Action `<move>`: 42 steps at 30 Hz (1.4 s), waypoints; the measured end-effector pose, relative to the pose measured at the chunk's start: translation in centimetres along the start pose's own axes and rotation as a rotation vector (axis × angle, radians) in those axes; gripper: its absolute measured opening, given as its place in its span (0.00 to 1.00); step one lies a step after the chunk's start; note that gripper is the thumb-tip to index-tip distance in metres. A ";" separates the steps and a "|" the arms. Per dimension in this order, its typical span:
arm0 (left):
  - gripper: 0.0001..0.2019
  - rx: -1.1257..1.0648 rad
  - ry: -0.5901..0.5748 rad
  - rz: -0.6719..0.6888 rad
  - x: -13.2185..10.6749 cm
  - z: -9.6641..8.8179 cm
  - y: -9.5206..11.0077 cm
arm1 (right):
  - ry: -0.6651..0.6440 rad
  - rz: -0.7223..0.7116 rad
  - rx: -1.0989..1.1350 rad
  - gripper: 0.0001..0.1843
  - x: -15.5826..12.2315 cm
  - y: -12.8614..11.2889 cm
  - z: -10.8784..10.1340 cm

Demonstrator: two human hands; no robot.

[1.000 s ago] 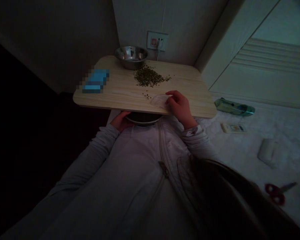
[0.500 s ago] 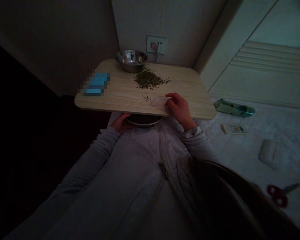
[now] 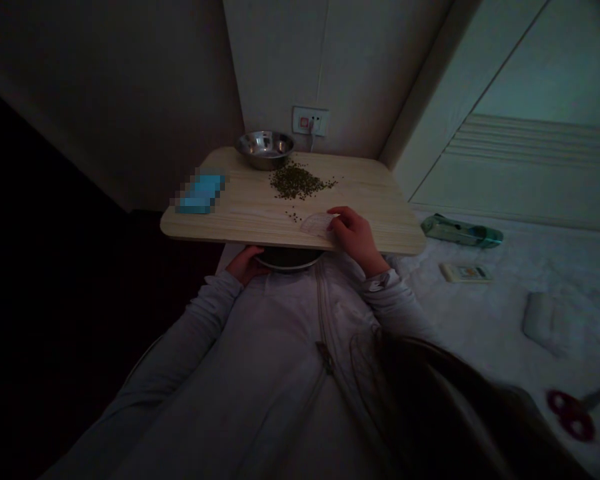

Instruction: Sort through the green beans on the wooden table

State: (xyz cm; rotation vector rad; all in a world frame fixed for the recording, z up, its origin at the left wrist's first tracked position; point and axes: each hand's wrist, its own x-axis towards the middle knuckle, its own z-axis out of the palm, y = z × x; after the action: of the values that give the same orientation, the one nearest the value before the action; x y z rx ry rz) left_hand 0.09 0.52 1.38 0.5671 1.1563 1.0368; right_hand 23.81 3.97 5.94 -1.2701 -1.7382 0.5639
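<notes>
My right hand (image 3: 355, 233) is closed around a thin, pale, rounded flat piece (image 3: 316, 225), its edge resting on the wooden tabletop (image 3: 250, 223) near the front edge. Just left of that piece lie a few loose green beans (image 3: 294, 217). Farther back spreads a pile of the same small green beans (image 3: 297, 181), which look like mung beans. Below the front edge, my left hand (image 3: 246, 265) grips the left rim of a dark, round metal bowl (image 3: 290, 267), partly hidden under the tabletop at my lap.
A shiny steel bowl (image 3: 265, 150) stands at the back of the tabletop. At its left lies a blurred-out blue object (image 3: 203, 194). On the white bedding at right are a green pack (image 3: 463, 231), a pale remote-like item (image 3: 466, 273) and red-handled scissors (image 3: 575, 417). A wall socket (image 3: 310, 122) is behind.
The whole view has shifted, so the table and things on it sit lower in the picture. Both hands keep their holds, and the beans look unchanged.
</notes>
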 end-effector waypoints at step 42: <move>0.11 -0.015 0.030 -0.138 -0.6 1.1 0.1 | 0.068 0.317 0.408 0.15 3.8 1.0 0.7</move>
State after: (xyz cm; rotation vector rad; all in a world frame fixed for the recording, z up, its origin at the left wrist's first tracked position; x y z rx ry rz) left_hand 1.06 0.13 2.11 0.4547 1.1963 0.9376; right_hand 23.40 7.90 6.27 -1.2541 -1.2857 0.9916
